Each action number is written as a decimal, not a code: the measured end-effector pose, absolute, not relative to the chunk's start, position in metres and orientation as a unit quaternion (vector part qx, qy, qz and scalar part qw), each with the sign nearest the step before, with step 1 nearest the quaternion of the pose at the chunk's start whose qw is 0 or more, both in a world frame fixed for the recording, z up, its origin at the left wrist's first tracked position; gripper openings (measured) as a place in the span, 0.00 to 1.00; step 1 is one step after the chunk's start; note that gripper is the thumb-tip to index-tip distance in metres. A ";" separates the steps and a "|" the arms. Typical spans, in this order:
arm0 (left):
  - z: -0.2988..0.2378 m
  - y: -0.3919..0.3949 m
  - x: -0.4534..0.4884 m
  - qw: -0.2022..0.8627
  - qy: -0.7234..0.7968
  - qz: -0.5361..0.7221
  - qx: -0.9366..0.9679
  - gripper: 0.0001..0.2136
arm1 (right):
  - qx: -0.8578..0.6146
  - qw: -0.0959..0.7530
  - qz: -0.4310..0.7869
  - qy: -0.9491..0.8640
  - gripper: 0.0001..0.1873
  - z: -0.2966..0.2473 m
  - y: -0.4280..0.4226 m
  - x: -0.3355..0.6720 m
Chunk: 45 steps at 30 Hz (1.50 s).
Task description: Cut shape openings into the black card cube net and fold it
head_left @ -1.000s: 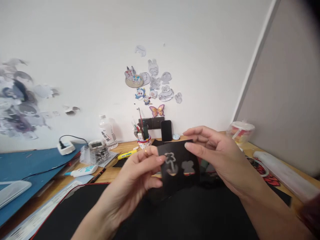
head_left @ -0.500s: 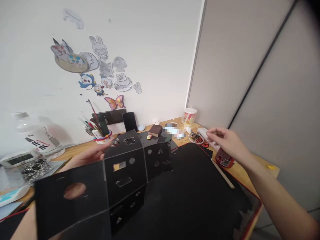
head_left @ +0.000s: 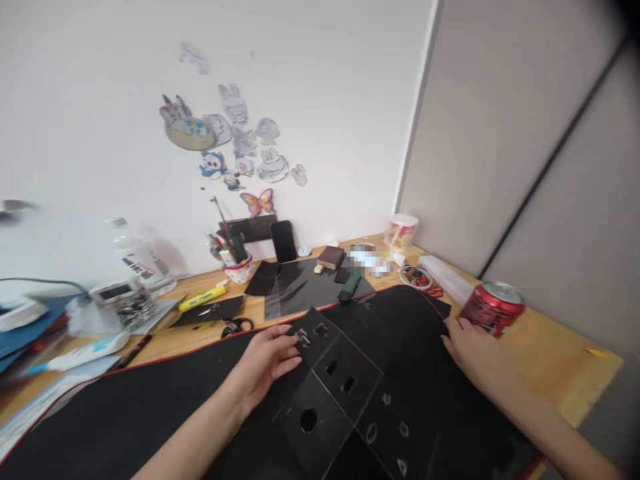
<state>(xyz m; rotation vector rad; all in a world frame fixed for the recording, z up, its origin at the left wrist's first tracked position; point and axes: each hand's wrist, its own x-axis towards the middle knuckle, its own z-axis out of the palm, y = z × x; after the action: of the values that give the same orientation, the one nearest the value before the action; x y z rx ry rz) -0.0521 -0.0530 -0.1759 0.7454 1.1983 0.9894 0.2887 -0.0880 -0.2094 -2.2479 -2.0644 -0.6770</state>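
Note:
A black cut-out sheet (head_left: 327,390) with crease lines and several small shaped holes lies spread over the black desk mat (head_left: 200,393). My left hand (head_left: 273,357) has its fingers closed at the sheet's upper left edge. Round and oval holes, a star and a triangle show in its panels. Near the mat's right edge, my right hand (head_left: 470,350) reaches down with curled fingers, just left of a red drink can (head_left: 493,310). Whatever lies under those fingers is hidden by the hand.
Scissors (head_left: 237,327), a yellow cutter (head_left: 203,298) and a pen cup (head_left: 237,267) stand or lie beyond the mat. A phone (head_left: 283,241) leans on the wall. Further off are a brown block (head_left: 331,257), a plastic cup (head_left: 401,231) and a clear bottle (head_left: 143,257).
The sheet, raised in my left hand before, is now down on the mat. My right hand has lowered from the air to where a thin pale stick lay. The view has turned left.

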 end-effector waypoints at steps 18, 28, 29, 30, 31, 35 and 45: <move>-0.221 -0.023 -0.085 0.328 0.597 0.233 0.694 0.11 | -0.388 0.448 0.687 -0.421 0.16 -0.156 -0.033 0.159; -0.221 -0.016 -0.089 0.343 0.591 0.218 0.697 0.12 | -0.451 0.364 0.576 -0.576 0.14 -0.202 -0.012 0.081; -0.221 -0.017 -0.089 0.343 0.590 0.218 0.698 0.12 | -0.461 0.345 0.567 -0.589 0.12 -0.204 -0.011 0.080; -0.220 -0.018 -0.089 0.342 0.588 0.219 0.699 0.12 | -0.468 0.328 0.561 -0.600 0.11 -0.206 -0.010 0.081; -0.219 -0.018 -0.089 0.341 0.586 0.219 0.702 0.11 | -0.475 0.312 0.553 -0.609 0.11 -0.207 -0.009 0.082; -0.218 -0.021 -0.089 0.336 0.574 0.213 0.716 0.06 | -0.484 0.266 0.523 -0.650 0.12 -0.209 -0.004 0.088; -0.216 -0.021 -0.089 0.319 0.562 0.199 0.736 0.07 | -0.470 0.245 0.465 -0.709 0.12 -0.209 -0.006 0.087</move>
<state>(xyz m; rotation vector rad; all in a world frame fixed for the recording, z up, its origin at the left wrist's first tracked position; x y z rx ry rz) -0.0894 -0.0212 -0.2163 1.9358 1.4779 0.5240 0.0865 -0.0056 -0.2086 -1.2832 -1.9349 1.2707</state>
